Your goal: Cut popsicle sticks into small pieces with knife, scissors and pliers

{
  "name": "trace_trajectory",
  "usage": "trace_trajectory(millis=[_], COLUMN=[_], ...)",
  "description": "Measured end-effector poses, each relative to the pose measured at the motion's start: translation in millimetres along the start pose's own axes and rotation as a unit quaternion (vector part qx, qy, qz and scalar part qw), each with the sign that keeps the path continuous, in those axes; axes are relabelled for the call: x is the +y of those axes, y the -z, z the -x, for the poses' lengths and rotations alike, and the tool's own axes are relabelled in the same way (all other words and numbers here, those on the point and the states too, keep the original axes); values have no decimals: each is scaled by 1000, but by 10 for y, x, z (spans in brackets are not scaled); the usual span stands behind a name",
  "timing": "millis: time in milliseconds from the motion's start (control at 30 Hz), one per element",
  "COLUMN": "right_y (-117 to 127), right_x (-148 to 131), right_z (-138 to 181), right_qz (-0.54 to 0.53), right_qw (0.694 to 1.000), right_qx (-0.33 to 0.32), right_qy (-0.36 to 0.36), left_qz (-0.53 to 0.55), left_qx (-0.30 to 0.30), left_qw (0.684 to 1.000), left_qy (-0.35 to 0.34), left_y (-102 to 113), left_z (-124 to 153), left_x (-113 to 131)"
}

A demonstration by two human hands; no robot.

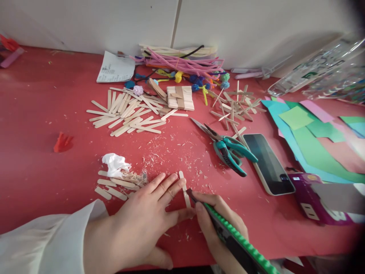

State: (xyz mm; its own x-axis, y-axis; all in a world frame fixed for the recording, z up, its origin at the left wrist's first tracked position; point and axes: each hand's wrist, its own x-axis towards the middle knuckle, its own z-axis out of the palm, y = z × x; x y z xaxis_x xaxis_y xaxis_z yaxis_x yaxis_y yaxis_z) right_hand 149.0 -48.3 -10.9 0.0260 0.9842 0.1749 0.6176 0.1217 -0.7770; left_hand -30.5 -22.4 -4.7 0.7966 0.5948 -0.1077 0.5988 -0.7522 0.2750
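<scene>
My left hand lies flat on the red table, fingers stretched out and pressing on a wooden craft stick. The stick points away from me between the fingertips. My right hand is closed round a green and black utility knife, and the blade tip touches the stick's near part. Wood shavings are scattered around the stick.
A pile of craft sticks and a glued stick panel lie further back, with pipe cleaners by the wall. Teal pliers and scissors, a phone, coloured paper, cut stick pieces, a crumpled tissue.
</scene>
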Motion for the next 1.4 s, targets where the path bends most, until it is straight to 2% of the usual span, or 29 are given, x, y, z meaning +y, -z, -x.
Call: trace_trajectory(millis=[700,1000,1133,1267,1400], right_y=[-4,17,3,-10,25], right_x=[-17,-69,-15,33,7], right_z=[-23,-52,-8,28,51], right_qz=[2,-25,-15,-12,-5], right_qw=[1000,999,999,999,998], right_qx=[-12,-28,-19,-5,62], right_qy=[0,38,42,44,22], left_qz=[6,37,50,51,52], left_qx=[-6,-17,-16,12,29], left_qw=[1000,999,999,999,998], left_qy=[0,10,11,8,3], left_y=[4,22,2,-19,-12], left_z=[-5,0,-11,9,31], left_x=[-4,-15,-26,-25,-32])
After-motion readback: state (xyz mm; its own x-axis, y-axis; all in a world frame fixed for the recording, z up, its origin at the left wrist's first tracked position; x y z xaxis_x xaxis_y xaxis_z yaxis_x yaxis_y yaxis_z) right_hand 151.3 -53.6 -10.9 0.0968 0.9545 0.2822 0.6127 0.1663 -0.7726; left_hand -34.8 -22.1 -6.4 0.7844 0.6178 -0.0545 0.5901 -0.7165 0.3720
